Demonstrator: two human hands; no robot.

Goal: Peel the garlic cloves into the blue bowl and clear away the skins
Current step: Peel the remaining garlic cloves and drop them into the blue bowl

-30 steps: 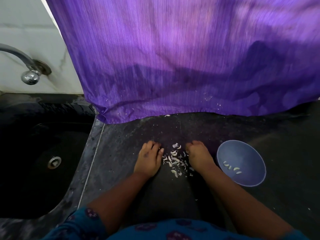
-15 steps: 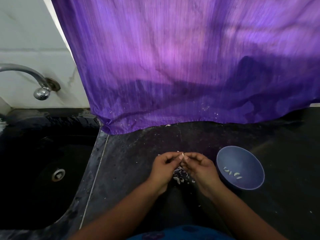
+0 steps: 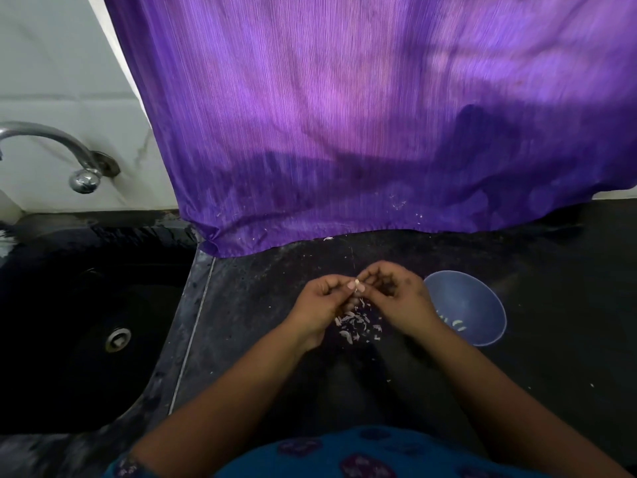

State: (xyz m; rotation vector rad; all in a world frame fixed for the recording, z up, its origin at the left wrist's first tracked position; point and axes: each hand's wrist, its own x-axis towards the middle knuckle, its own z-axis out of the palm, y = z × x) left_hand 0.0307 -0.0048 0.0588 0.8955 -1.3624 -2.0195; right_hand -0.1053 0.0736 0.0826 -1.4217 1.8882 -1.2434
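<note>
While the left hand (image 3: 319,305) and the right hand (image 3: 396,298) meet fingertip to fingertip above the dark countertop (image 3: 262,305), both sets of fingers are curled in, pinching a small pale garlic clove (image 3: 357,283) between them. The loose skins (image 3: 356,324) lie scattered on the countertop directly beneath the hands, and the blue bowl (image 3: 482,298) stands just beside the right wrist, towards the countertop's right side, with a few peeled cloves (image 3: 455,323) in its bottom.

The likely trouble from here is the clove slipping out of so fine a pinch and dropping among the skins, or rolling left towards the edge where the sink (image 3: 86,322) begins. The papery skins could also drift into the bowl, since it sits so near the heap, or scatter towards the purple cloth (image 3: 344,132) hanging at the back edge, where specks already cling.

How much skin remains on the clove is too small to tell, and the right wrist covers part of the bowl's rim.
</note>
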